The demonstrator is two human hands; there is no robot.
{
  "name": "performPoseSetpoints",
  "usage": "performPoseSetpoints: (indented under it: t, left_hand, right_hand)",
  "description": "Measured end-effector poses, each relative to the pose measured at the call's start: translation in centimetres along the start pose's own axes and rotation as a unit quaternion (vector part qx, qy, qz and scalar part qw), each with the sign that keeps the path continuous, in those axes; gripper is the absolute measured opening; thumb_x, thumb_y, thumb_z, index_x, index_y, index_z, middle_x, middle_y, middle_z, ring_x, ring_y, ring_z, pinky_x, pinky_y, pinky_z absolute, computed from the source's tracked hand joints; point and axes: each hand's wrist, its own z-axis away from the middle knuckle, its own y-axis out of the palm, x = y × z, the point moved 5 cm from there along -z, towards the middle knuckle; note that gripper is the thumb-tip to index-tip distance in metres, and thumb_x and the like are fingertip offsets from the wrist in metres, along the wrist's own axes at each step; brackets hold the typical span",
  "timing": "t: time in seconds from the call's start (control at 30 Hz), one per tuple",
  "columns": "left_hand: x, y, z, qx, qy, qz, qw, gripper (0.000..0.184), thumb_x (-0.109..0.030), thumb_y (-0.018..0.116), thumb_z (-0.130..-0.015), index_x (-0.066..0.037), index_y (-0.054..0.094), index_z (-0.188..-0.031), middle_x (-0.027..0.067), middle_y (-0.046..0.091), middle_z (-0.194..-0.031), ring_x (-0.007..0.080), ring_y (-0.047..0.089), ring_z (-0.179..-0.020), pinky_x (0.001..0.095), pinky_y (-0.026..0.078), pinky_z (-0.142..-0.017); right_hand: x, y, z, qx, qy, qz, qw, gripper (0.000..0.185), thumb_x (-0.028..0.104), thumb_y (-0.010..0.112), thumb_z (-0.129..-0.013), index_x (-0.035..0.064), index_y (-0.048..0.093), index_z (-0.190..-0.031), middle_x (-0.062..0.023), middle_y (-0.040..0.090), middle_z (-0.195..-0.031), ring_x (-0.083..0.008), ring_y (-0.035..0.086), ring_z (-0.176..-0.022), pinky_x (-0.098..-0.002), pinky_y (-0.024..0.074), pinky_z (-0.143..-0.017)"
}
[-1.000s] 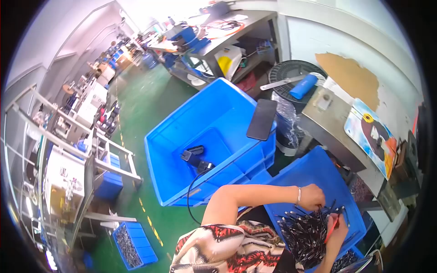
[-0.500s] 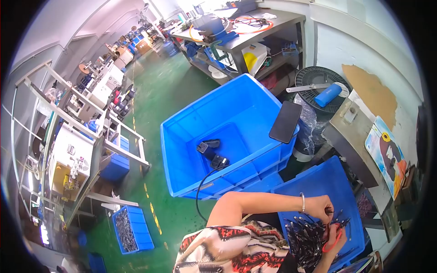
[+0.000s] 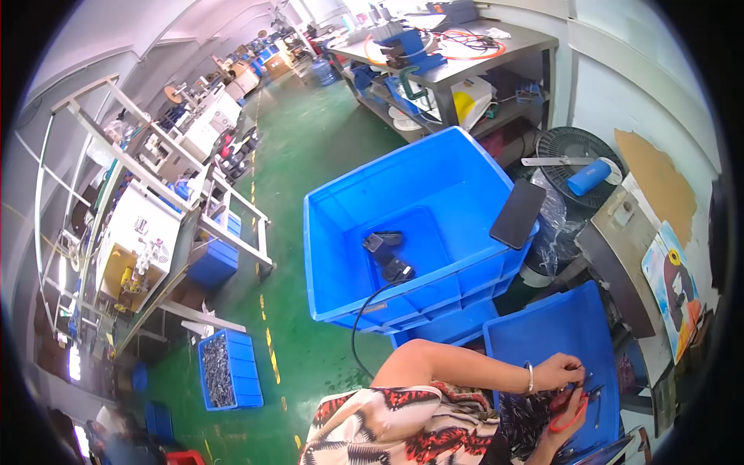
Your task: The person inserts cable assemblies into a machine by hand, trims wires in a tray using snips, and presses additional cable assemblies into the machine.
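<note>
My left hand [image 3: 559,372], with a bracelet at its wrist, has its fingertips pinched together over the blue tray [image 3: 535,325]; what is between them is too small to make out. Just below it, almost touching, my right hand [image 3: 564,428] is closed round orange-red looped handles [image 3: 572,415], which look like those of scissors; the blades are hidden. A heap of short black cables [image 3: 523,422] with metallic ends fills the near part of the tray, partly behind my arm. Several loose cables [image 3: 597,407] lie to the right of my hands.
A large blue crate [image 3: 349,310] stands ahead, with a black corded device [image 3: 387,256] inside and a phone [image 3: 518,215] on its rim. Wall and metal cabinet [image 3: 632,248] close off the right. A small blue bin of parts [image 3: 236,372] sits on the floor.
The view has swung, so the surroundings appear farther right. Both hands stay close together over the tray; the left fingertips have come down nearer the right hand.
</note>
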Motion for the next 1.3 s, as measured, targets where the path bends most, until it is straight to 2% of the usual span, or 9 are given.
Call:
performPoseSetpoints:
  t: [0.17,0.27,0.33,0.4,0.63,0.77,0.8,1.03,1.3]
  left_hand:
    - [-3.6,0.1,0.1,0.062,0.094,-0.073,0.991,0.016,-0.016,0.055,-0.078,-0.001,0.060,-0.073,-0.0008,0.055,-0.058,0.0049,0.047,-0.052,0.0203,0.039,-0.049]
    - [-3.9,0.4,1.0,0.079,0.109,-0.123,0.983,0.014,-0.012,0.057,-0.074,0.001,0.061,-0.069,0.0021,0.056,-0.056,0.0058,0.049,-0.053,0.0222,0.040,-0.049]
    - [-3.9,0.7,1.7,0.095,0.104,-0.121,0.983,0.014,-0.012,0.057,-0.072,0.001,0.062,-0.069,0.0033,0.057,-0.056,0.0064,0.050,-0.052,0.0227,0.040,-0.049]
    - [-3.0,0.9,1.6,0.094,0.111,-0.139,0.980,0.013,-0.010,0.057,-0.069,0.001,0.063,-0.070,0.0041,0.058,-0.056,0.0072,0.051,-0.051,0.0235,0.041,-0.048]
    - [-6.4,1.2,3.2,0.121,0.093,-0.194,0.969,0.017,-0.015,0.056,-0.074,-0.001,0.065,-0.077,0.0049,0.062,-0.062,0.0078,0.056,-0.054,0.0239,0.044,-0.051]
    - [-7.0,0.0,2.5,0.104,-0.013,-0.252,0.962,0.019,-0.015,0.058,-0.078,-0.003,0.065,-0.091,0.0042,0.064,-0.072,0.0075,0.058,-0.065,0.0224,0.046,-0.058]
    - [-7.3,-0.1,2.2,0.103,0.025,-0.248,0.963,0.018,-0.014,0.057,-0.080,-0.002,0.064,-0.091,0.0042,0.064,-0.074,0.0080,0.057,-0.065,0.0223,0.046,-0.057]
    - [-7.8,0.7,2.5,0.098,-0.014,-0.167,0.981,0.014,-0.009,0.055,-0.082,0.002,0.063,-0.084,-0.0008,0.056,-0.061,0.0005,0.040,-0.048,0.0159,0.029,-0.042]
    - [-6.7,0.7,2.0,0.111,-0.038,-0.203,0.972,0.014,-0.009,0.056,-0.081,0.003,0.063,-0.084,0.0008,0.056,-0.060,0.0026,0.043,-0.051,0.0169,0.031,-0.045]
  right_hand:
    - [-1.2,-2.6,-2.0,0.082,-0.070,0.121,0.987,0.021,0.021,0.047,-0.087,0.0025,0.052,-0.079,-0.0026,0.051,-0.068,-0.0100,0.046,-0.061,-0.0218,0.0344,-0.056]
    - [-0.9,-3.9,-0.8,0.110,-0.076,0.366,0.921,0.045,0.038,0.050,-0.084,0.0110,0.048,-0.120,-0.0162,0.052,-0.112,-0.0264,0.046,-0.108,-0.0332,0.0342,-0.093]
    - [0.3,-2.4,-0.5,0.119,-0.108,0.270,0.950,0.024,0.031,0.049,-0.087,0.0082,0.048,-0.093,-0.0080,0.047,-0.081,-0.0175,0.039,-0.074,-0.0285,0.0297,-0.064]
    - [1.6,-1.1,0.2,0.125,-0.133,0.173,0.968,0.029,0.023,0.048,-0.089,0.0053,0.048,-0.066,0.0001,0.042,-0.050,-0.0085,0.033,-0.040,-0.0238,0.0251,-0.036]
    - [2.8,-4.5,-1.1,-0.020,-0.169,0.151,0.974,0.017,0.012,0.050,-0.086,-0.0014,0.055,-0.095,-0.0075,0.059,-0.084,-0.0148,0.055,-0.075,-0.0265,0.0448,-0.067]
    - [3.8,-3.0,-0.9,0.021,-0.041,0.096,0.994,0.009,0.009,0.057,-0.080,0.0003,0.054,-0.080,-0.0020,0.052,-0.070,-0.0122,0.049,-0.061,-0.0254,0.0401,-0.054]
    - [5.1,-2.2,-0.9,0.062,-0.109,0.257,0.958,0.014,0.011,0.060,-0.078,-0.0009,0.053,-0.076,-0.0037,0.051,-0.067,-0.0135,0.048,-0.059,-0.0259,0.0390,-0.053]
    - [4.9,-1.2,0.1,0.195,-0.103,0.247,0.943,0.032,0.026,0.063,-0.078,-0.0020,0.049,-0.071,-0.0114,0.048,-0.063,-0.0236,0.046,-0.055,-0.0320,0.0389,-0.052]
    - [5.5,-0.6,0.6,0.230,-0.150,0.258,0.926,0.035,0.029,0.062,-0.079,-0.0011,0.048,-0.068,-0.0112,0.046,-0.059,-0.0244,0.046,-0.053,-0.0332,0.0374,-0.050]
